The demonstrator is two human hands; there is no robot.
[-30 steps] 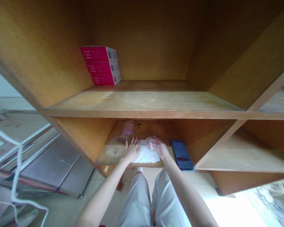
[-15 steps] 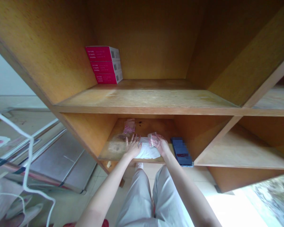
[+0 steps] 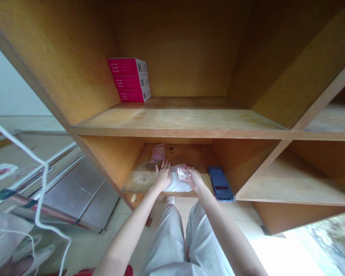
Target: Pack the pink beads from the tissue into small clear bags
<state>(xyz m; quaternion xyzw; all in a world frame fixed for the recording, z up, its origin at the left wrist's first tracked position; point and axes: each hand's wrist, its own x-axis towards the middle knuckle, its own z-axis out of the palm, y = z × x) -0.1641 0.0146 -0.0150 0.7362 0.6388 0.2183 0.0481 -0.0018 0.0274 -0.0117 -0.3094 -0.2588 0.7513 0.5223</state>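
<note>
On the lower shelf [image 3: 143, 180] lies a white cloth or paper sheet [image 3: 175, 185]. My left hand [image 3: 163, 177] rests flat at its left edge, fingers spread. Over the sheet's right part, my right hand [image 3: 194, 178] is closed on a clear, crinkled plastic bag [image 3: 183, 173]; what the bag contains, if anything, is too small to tell. Behind my left hand, toward the back of the shelf, lies another clear plastic bag [image 3: 158, 152] with pink markings or contents.
Three stacked pink boxes [image 3: 130, 80] stand on the upper shelf at left. A dark blue, partly blurred flat object [image 3: 220, 184] lies right of my right hand. A white cable [image 3: 41, 199] hangs at left by a metal-edged cabinet [image 3: 74, 191]. Another person's shoe [image 3: 38, 258] shows lower left.
My right hand has turned and lowered the plastic bag slightly to the left, closer to the sheet; the bag looks more crinkled. My left hand stays nearly in place.
</note>
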